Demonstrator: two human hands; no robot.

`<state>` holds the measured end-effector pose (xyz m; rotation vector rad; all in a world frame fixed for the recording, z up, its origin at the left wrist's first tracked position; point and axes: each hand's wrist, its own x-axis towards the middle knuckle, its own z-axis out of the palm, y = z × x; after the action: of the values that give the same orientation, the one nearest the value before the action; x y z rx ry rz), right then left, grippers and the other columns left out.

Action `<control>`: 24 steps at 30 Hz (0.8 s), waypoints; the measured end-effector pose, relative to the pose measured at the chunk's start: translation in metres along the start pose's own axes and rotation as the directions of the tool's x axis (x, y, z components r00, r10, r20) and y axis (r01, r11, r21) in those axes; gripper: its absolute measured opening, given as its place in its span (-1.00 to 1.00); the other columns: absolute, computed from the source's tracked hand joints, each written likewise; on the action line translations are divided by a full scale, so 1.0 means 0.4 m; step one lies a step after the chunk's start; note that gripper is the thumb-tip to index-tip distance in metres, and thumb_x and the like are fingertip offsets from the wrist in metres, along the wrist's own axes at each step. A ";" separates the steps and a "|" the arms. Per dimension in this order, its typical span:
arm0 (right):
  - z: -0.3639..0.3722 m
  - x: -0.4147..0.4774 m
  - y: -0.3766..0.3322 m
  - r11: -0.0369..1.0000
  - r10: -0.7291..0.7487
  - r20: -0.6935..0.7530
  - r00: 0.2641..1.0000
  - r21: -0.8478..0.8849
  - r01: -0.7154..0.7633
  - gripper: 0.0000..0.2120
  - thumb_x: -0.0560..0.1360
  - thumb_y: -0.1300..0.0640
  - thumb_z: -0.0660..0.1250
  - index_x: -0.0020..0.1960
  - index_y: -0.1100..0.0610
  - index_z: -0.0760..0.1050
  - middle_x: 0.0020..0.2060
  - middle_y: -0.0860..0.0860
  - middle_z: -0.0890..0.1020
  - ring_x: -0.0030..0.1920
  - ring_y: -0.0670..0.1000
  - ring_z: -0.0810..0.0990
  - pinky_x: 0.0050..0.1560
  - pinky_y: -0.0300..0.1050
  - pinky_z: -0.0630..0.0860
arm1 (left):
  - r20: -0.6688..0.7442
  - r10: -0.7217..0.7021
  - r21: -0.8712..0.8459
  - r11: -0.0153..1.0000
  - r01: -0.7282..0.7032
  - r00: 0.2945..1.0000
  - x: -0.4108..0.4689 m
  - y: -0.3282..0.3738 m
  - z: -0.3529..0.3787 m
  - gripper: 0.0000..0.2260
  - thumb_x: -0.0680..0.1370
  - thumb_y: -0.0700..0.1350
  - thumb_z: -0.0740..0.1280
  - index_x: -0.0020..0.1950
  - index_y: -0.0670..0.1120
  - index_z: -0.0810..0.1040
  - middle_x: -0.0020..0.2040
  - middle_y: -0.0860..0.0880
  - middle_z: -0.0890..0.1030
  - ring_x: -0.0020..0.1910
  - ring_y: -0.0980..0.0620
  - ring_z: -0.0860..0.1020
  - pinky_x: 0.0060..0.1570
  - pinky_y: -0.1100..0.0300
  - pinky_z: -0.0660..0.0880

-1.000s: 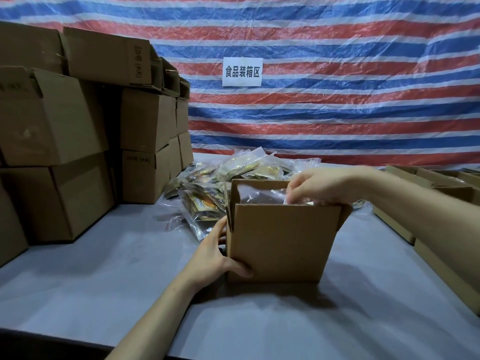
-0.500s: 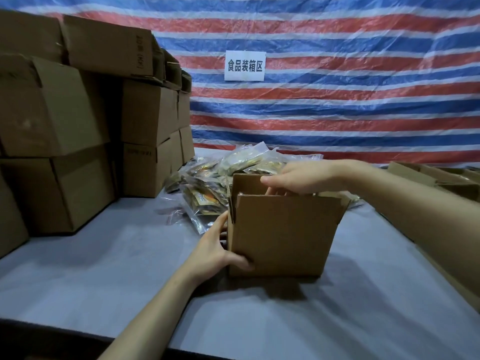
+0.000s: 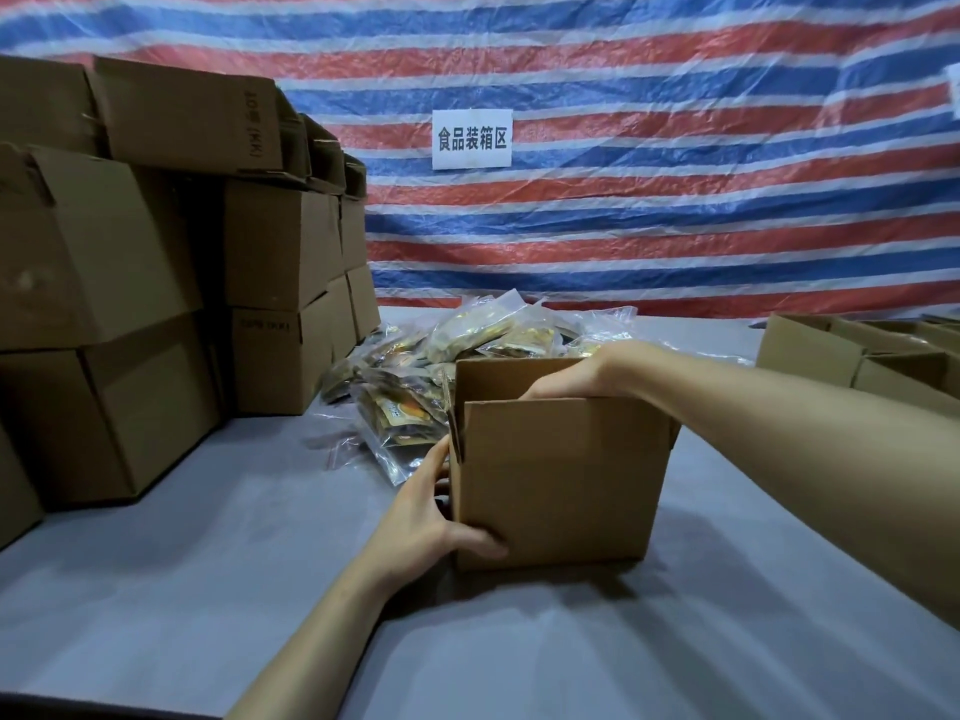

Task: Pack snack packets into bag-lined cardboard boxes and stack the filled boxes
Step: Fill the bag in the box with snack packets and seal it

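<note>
— What had changed in that last second?

— The right hand [image 3: 576,376]. A second before, it pinched the clear bag at the top rim of the box [image 3: 561,485]. By this moment it had dipped over the far rim and into the opening, and no plastic showed above the cardboard any more.

— So the bag was in?

— Most likely it was being pushed down to line the inside. That's my reading, because the near wall hid everything below the rim. If so, the box was close to ready, but no packets appeared to have gone in yet.

— And the packets?

— The snack packets [image 3: 467,345] lay in a loose heap just beyond both hands, behind the box and a little to the left of it, on the tabletop [image 3: 208,537].

— How were the hands set?

— The left hand [image 3: 421,517] hadn't shifted. It gripped the box's lower left corner, with the thumb laid across the front face and the fingers wrapped round the side, steadying it upright. The right forearm came in from the right, with the wrist bent down over the rim. Its fingers were inside and out of view, so I couldn't tell whether they were spread or holding the bag.

— Anything else close by?

— The stacked boxes [image 3: 130,252] stood well off to the left of the left hand.
</note>
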<state>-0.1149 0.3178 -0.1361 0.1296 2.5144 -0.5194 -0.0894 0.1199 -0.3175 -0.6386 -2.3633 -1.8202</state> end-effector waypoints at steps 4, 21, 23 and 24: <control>0.019 -0.011 0.013 0.995 -0.057 -0.128 0.990 -0.090 0.046 -0.18 0.49 -0.46 0.21 0.61 -0.07 0.16 0.54 0.04 0.34 0.57 0.18 0.24 0.55 0.23 0.09 | -0.002 0.008 0.021 1.000 -0.008 1.000 -0.001 -0.006 -0.001 -0.10 0.04 -0.11 0.67 0.34 0.18 0.45 0.12 0.13 0.67 0.09 0.18 0.63 -0.06 0.40 0.53; 0.048 -0.192 0.323 0.837 -0.532 -0.528 0.662 -0.444 0.319 -0.73 0.64 -0.05 0.20 0.13 0.04 0.61 -0.07 -0.05 0.65 -0.12 -0.08 0.60 -0.09 -0.10 0.60 | -0.026 -0.062 0.194 0.979 0.065 0.998 -0.030 0.063 0.107 -0.04 0.04 0.16 0.71 0.31 0.19 0.27 0.14 0.01 0.66 0.09 0.02 0.67 0.14 -0.06 0.59; 0.035 -0.199 0.356 0.845 -0.505 -0.570 0.648 -0.481 0.235 -0.76 0.63 0.00 0.24 0.09 0.07 0.64 -0.06 -0.01 0.63 -0.06 -0.03 0.59 0.01 -0.05 0.62 | -0.053 -0.025 0.289 0.956 0.040 0.998 -0.040 0.090 0.172 0.00 0.04 0.30 0.65 0.34 0.27 0.17 0.22 0.14 0.56 0.17 0.10 0.58 0.18 0.04 0.55; 0.026 -0.201 0.372 0.846 -0.496 -0.600 0.627 -0.497 0.193 -0.76 0.62 0.00 0.26 0.09 0.07 0.65 -0.03 0.00 0.62 0.00 -0.03 0.55 0.06 -0.04 0.61 | -0.080 -0.013 0.313 0.949 0.037 0.997 -0.047 0.103 0.212 0.04 0.03 0.36 0.61 0.37 0.28 0.13 0.25 0.20 0.49 0.20 0.13 0.55 0.18 0.09 0.52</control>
<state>-0.0123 0.4522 -0.1502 -0.4220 3.3990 -0.0770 -0.0417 0.2031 -0.3106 -0.4917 -2.5395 -1.3988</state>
